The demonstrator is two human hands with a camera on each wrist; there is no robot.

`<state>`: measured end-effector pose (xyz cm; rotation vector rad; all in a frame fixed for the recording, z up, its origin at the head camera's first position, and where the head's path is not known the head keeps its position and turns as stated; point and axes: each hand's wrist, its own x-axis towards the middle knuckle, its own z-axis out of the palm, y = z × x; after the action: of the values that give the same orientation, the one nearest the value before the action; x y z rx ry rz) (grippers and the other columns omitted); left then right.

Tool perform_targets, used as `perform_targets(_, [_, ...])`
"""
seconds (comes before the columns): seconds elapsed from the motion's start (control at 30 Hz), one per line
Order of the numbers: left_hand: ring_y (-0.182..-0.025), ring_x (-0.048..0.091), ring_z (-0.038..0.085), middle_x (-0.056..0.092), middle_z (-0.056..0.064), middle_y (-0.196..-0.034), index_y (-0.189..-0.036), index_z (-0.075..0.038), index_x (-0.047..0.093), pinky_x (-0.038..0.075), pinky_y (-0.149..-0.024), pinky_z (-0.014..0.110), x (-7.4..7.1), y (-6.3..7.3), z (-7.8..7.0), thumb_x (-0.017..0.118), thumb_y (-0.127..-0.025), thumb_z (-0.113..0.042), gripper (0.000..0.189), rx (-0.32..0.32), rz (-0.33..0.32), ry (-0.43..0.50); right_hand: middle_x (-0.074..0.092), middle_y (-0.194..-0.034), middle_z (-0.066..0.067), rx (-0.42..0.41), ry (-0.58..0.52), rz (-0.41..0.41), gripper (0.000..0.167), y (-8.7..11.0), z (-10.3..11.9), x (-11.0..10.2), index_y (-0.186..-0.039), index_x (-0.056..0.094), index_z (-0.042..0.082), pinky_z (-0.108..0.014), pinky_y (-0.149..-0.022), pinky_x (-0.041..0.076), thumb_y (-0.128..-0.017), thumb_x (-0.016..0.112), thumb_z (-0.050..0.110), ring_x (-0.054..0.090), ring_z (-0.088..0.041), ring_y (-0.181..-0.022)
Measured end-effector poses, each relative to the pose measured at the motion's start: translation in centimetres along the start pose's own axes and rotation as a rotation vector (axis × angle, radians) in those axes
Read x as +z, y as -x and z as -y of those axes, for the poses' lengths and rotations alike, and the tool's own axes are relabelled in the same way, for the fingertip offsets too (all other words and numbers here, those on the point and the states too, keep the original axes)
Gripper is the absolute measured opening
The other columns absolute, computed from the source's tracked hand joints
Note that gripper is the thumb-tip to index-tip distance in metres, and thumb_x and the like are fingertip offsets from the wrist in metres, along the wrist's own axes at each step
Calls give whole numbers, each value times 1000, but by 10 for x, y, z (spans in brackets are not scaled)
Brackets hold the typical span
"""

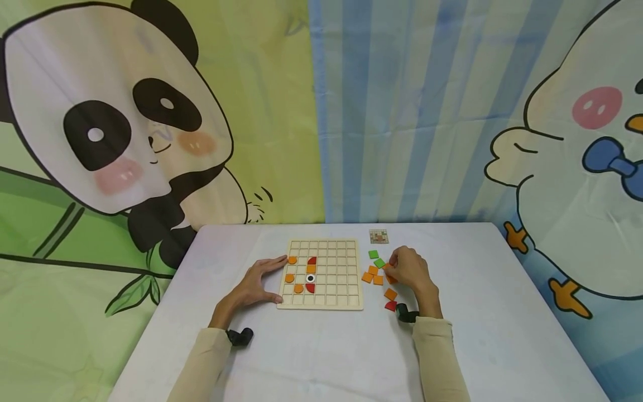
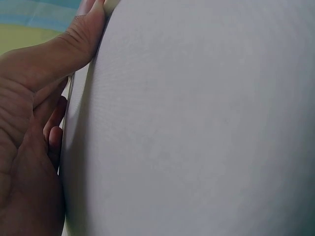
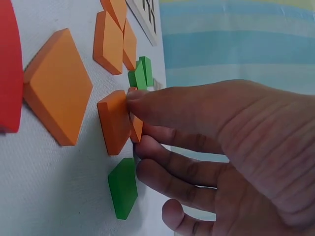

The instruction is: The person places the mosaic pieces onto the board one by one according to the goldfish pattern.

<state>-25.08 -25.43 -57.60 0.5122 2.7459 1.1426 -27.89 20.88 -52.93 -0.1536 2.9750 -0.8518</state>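
Beige sleeves [image 1: 439,357] come in over the near part of the white tabletop [image 1: 321,357], a small black device [image 1: 241,337] at each wrist; the left hand [image 1: 253,285] grasps nothing, its fingers and thumb spread against the left edge of a pale grid board [image 1: 341,279], thumb at the near left corner; the board lies toward the tabletop's far edge and carries a column of a red curved piece [image 1: 312,260], an orange square [image 1: 311,269], a dotted white disc [image 1: 310,278] and a second red curved piece [image 1: 310,288], with three orange rounds [image 1: 289,278] left of it.

Beyond the board's right edge, the right hand [image 1: 409,271] pinches an orange tile [image 3: 137,129] between thumb and fingers, whether lifted I cannot tell; another orange tile [image 3: 114,120] is just beside it, and a green tile [image 3: 123,189] lies near the fingers; between hand and board are three orange squares [image 1: 373,270], with two green squares [image 1: 373,254] toward the far edge and a picture card [image 1: 379,237] farther still; toward the near edge lie a loose orange square [image 1: 390,294] and a red piece [image 1: 390,306].
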Motion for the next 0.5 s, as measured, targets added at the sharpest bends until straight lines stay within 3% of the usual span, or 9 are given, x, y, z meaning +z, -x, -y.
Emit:
perform_targets(0.3, [-159, 35, 42, 42, 1, -177, -165, -22, 51, 26, -126, 78, 0, 2, 0, 106, -67, -37, 114, -2, 2, -11, 70, -82, -9, 20, 1, 3, 27, 1, 0, 0, -94, 76, 0, -32, -62, 47, -88, 91, 21, 61, -23, -74])
perform_targets(0.5, [-159, 35, 42, 42, 0, -177, -164, -22, 51, 25, -127, 78, 0, 1, 0, 106, -67, -37, 113, -6, 0, 2, 74, -85, -12, 16, 41, -56, 21, -1, 1, -1, -88, 75, 0, -38, -64, 52, -85, 85, 18, 64, -25, -74])
